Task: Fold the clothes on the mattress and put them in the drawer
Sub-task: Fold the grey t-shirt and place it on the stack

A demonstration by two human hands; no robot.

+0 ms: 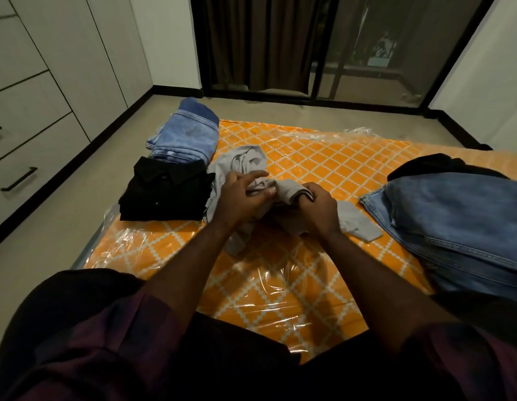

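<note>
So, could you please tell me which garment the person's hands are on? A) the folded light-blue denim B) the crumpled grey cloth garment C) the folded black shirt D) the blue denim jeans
B: the left hand and the right hand both hold the crumpled grey cloth garment on the orange patterned mattress.

Orange-print mattress (324, 157) under glossy, crinkled clear plastic film (364, 134), grey garment (245, 160) of soft matt cloth at centre, matt black shirt (164, 195) at 9 o'clock, faded pale denim (188, 137) at 10 o'clock, coarse stitched blue jeans (454, 221) at 3 o'clock, smooth matt drawer fronts (28, 111) at 9 o'clock with dark handles (18, 179)
</note>
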